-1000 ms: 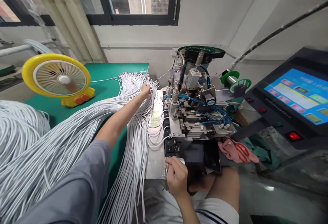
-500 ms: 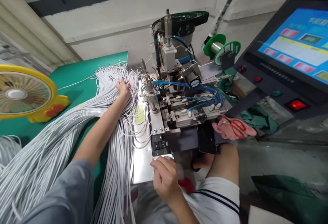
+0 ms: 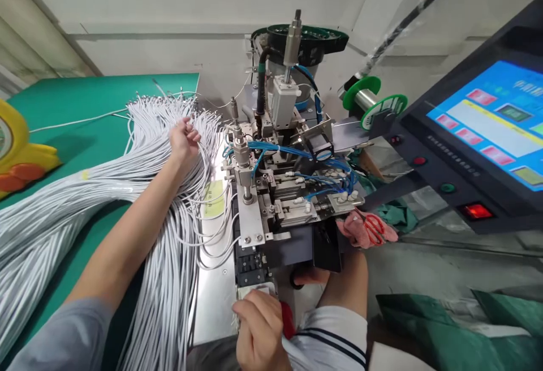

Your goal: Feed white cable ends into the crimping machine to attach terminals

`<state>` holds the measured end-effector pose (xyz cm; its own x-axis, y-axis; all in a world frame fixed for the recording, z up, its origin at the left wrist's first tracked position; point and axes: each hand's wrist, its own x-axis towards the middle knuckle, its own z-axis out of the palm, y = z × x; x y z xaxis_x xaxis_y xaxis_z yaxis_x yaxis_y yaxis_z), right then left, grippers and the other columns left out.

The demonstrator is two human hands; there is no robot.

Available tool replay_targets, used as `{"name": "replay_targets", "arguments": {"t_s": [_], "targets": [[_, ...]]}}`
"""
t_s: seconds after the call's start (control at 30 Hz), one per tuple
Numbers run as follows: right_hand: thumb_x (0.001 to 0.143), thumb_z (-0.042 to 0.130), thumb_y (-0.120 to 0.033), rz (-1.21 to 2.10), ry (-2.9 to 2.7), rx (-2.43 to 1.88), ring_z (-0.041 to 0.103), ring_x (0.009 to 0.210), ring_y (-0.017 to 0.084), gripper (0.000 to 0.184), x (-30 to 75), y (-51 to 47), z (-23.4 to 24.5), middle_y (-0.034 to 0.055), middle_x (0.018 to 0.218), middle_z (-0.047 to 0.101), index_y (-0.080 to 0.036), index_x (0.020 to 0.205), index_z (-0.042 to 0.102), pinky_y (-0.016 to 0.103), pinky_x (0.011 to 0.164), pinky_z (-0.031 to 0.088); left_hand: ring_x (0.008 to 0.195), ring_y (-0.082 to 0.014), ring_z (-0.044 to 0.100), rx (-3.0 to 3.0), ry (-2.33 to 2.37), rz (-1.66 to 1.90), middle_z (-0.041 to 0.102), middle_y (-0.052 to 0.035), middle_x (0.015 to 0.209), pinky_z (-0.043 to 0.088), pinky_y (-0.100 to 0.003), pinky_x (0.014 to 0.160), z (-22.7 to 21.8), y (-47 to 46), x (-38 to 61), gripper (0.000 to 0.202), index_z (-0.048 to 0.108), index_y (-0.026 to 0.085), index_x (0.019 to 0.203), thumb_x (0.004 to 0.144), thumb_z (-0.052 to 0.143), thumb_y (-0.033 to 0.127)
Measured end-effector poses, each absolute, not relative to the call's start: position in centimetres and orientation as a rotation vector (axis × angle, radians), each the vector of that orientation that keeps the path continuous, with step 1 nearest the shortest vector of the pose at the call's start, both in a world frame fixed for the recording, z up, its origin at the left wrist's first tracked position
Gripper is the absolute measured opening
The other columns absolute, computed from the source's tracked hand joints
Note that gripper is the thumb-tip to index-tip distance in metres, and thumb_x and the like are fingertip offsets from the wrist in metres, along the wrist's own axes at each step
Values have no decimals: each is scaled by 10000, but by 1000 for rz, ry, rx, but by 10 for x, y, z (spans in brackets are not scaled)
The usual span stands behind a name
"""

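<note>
My left hand (image 3: 185, 140) is over the far end of a thick bundle of white cables (image 3: 156, 133), near their stripped-looking tips. Its fingers are curled in, and whatever lies between them is too small to make out. My right hand (image 3: 259, 326) is closed at the front end of a bench machine (image 3: 275, 190), against a pale block (image 3: 254, 292) beside black fittings (image 3: 251, 263). The thumb and fingers press together there; what they hold, if anything, is hidden. Several single cables loop from the bundle towards the machine's left side.
A yellow fan (image 3: 25, 150) stands on the green mat (image 3: 102, 85) at left. Solder wire on a green spool (image 3: 369, 99), a screen (image 3: 492, 116) and a bowl feeder (image 3: 301, 37) surround the machine. A phone (image 3: 326, 246) and red scissors (image 3: 375, 229) on a pink cloth lie at its front.
The camera view has turned, so the bench and cables appear farther left and the window has mostly left the picture. My left fingers look more curled; my right hand stays at the pale block.
</note>
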<state>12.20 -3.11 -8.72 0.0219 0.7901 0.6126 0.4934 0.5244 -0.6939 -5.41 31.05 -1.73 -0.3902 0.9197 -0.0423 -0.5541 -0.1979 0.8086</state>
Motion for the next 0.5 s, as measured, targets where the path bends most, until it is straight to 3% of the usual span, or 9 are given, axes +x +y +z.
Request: {"name": "replay_targets", "arguments": {"t_s": [0.1,0.3,0.43,0.5], "targets": [[732,388,-5,334,-1633,-1107,399,454,134,227,121,-31,-86,-12,541,380,-196,748,509,284,453,276,375,-19,209,705,891,1944,355,91,530,169,-142,370,-3,305,-45,206,451,176,832,990,362,272],[758,386,8,340,-1672,-1105,405,485,122,241,123,-32,-86,-7,542,419,-174,724,539,269,486,302,338,-29,244,956,940,1951,260,107,491,207,-147,370,18,298,-41,206,428,178,821,993,331,237],[775,368,-1,365,-1675,-1142,400,490,121,262,123,-30,-76,-8,526,414,-183,659,517,275,504,313,334,-5,153,914,1104,1881,197,116,499,137,-118,377,8,302,-36,229,408,165,811,1003,298,225],[776,355,14,354,-1634,-1182,388,481,116,291,120,-28,-75,-17,502,383,-192,613,481,274,503,304,361,3,217,977,1083,1938,236,109,520,194,-95,404,-4,307,-31,209,428,165,855,1004,317,261]]}}
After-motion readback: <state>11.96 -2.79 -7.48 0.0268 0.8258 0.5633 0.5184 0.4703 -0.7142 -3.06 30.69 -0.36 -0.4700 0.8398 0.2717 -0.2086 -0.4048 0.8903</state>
